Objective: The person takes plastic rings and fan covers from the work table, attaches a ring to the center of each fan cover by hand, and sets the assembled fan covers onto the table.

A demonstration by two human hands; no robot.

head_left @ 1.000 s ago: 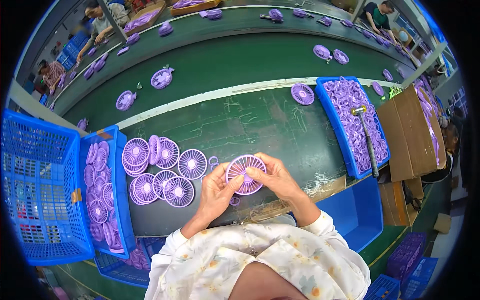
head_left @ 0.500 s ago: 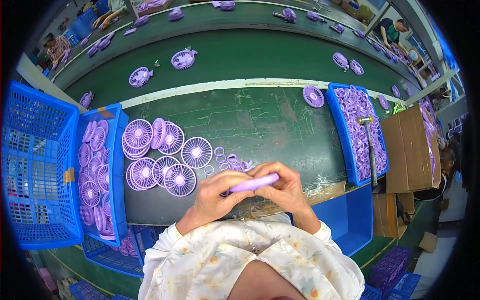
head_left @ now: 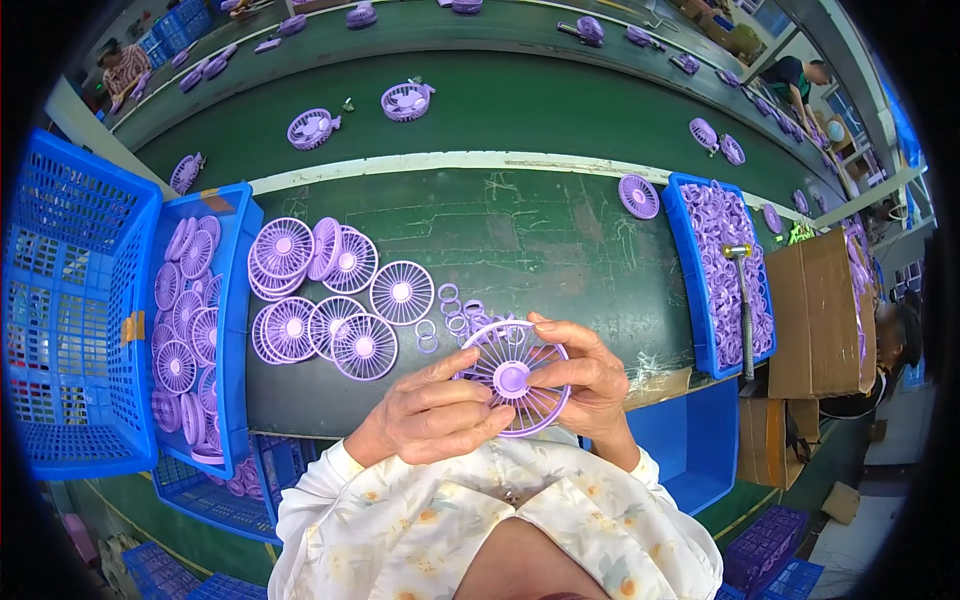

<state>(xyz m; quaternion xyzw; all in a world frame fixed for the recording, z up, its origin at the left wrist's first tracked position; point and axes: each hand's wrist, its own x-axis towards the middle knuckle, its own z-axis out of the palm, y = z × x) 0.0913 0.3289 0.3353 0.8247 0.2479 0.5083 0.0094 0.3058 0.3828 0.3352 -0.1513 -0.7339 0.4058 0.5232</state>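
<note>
Between my hands, just in front of my chest, is a round purple fan grille (head_left: pixel 513 379), its spoked face and solid hub turned up. My left hand (head_left: pixel 432 412) grips its left edge, fingers curled. My right hand (head_left: pixel 588 378) clasps the right rim, with a fingertip beside the hub. Behind the grille lie several small purple rings (head_left: pixel 457 323), partly hidden by it. Left of them, more purple fan grilles (head_left: pixel 365 347) rest in overlapping piles on the green worktop (head_left: pixel 530 240).
A blue tray of grilles (head_left: pixel 243 300) and a blue mesh basket (head_left: pixel 75 300) stand left. At right, a hammer (head_left: pixel 742 290) lies over a blue tray of rings (head_left: pixel 690 270) near a cardboard box (head_left: pixel 815 310). Fan heads (head_left: pixel 405 102) sit on the conveyor (head_left: pixel 480 105) beyond.
The grille, seen edge-on before, is now tilted so its spoked face shows. My left hand has turned and shifted down slightly. Fan heads on the conveyor appear farther right.
</note>
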